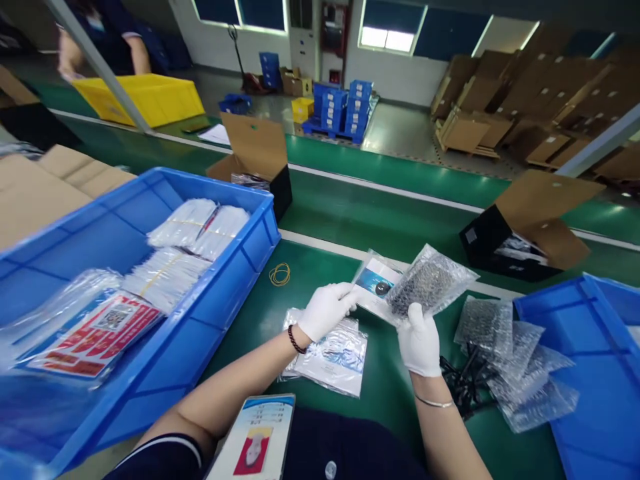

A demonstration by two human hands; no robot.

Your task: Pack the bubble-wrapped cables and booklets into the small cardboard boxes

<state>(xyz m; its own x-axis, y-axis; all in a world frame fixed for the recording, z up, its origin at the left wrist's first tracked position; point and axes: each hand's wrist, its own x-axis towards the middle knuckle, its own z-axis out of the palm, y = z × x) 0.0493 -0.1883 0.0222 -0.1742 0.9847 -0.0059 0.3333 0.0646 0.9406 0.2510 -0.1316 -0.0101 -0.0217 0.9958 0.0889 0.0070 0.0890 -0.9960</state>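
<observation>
Both my hands wear white gloves and are raised over the green table. My left hand (326, 309) pinches the edge of a clear plastic bag holding a printed card (375, 280). My right hand (419, 340) grips a bubble-wrap pouch with a dark item inside (429, 283), overlapping that bag. Below my hands lies a small pile of similar clear bags with leaflets (330, 353). To the right sit several bubble-wrap pouches (515, 360) beside a tangle of black cables (463, 380).
A big blue bin (227, 267) at left holds bundled white packets and red-printed sheets. A second blue bin (595, 373) is at right. Open cartons (530, 227) (257, 160) sit on the conveyor. A rubber band (280, 274) lies on the table. A person stands by a yellow bin (145, 97).
</observation>
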